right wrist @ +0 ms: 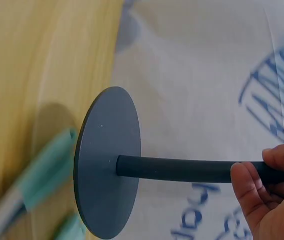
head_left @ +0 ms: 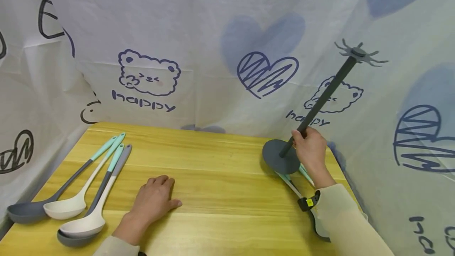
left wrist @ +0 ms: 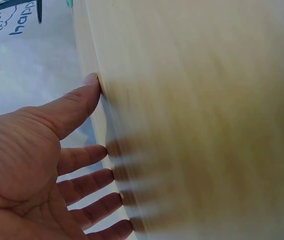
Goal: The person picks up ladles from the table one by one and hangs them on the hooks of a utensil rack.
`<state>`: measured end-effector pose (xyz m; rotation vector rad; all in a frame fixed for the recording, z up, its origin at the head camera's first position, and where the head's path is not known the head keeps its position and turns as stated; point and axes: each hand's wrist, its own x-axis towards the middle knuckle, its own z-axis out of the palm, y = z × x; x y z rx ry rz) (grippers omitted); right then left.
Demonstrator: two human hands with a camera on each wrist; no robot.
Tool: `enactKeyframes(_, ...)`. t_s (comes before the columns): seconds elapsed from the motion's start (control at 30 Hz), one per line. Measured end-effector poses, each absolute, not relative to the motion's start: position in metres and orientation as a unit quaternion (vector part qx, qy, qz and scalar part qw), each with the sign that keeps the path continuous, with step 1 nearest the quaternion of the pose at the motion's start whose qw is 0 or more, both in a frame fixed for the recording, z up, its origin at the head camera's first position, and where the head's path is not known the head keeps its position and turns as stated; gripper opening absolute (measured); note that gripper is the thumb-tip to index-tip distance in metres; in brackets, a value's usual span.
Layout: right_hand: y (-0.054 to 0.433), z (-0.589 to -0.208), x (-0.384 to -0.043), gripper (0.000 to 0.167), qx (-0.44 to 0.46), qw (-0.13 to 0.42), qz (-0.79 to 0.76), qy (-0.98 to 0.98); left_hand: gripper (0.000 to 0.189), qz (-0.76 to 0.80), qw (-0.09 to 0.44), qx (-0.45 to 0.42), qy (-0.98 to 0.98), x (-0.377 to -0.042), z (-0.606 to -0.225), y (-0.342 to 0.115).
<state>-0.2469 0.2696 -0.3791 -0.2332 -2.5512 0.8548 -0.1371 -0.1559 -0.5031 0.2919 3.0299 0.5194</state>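
A dark grey utensil stand (head_left: 330, 88) with a round base (right wrist: 106, 165) and a ring of hooks at its top (head_left: 357, 52) leans to the right. My right hand (head_left: 312, 149) grips its pole (right wrist: 182, 169) low down, and in the right wrist view the base hangs off the table. Beneath the stand and my right forearm lie utensils with mint handle ends (right wrist: 51, 167), partly hidden. My left hand (head_left: 154, 198) rests on the table with fingertips touching the wood, holding nothing; its fingers (left wrist: 81, 187) are spread in the left wrist view.
On the left of the wooden table (head_left: 213, 192) lie several ladles: a grey one (head_left: 30, 211), a white one (head_left: 67, 207), and a white one (head_left: 85, 224) over another grey one. Printed white cloth (head_left: 199, 31) hangs behind the table and at both sides.
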Motion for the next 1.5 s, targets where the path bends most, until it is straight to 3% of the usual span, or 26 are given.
enactKeyframes(0.9, 0.122, -0.425, -0.234, 0.018, 0.109, 0.109, 0.374, -0.915, 0.076, 0.177, 0.033, 0.090, 0.980, -0.136, -0.504, -0.154)
enactKeyframes(1.5, 0.096, -0.434, -0.227, 0.017, 0.152, 0.096, 0.362, -0.915, 0.074, 0.176, 0.023, 0.089, 0.980, -0.136, -0.504, -0.154)
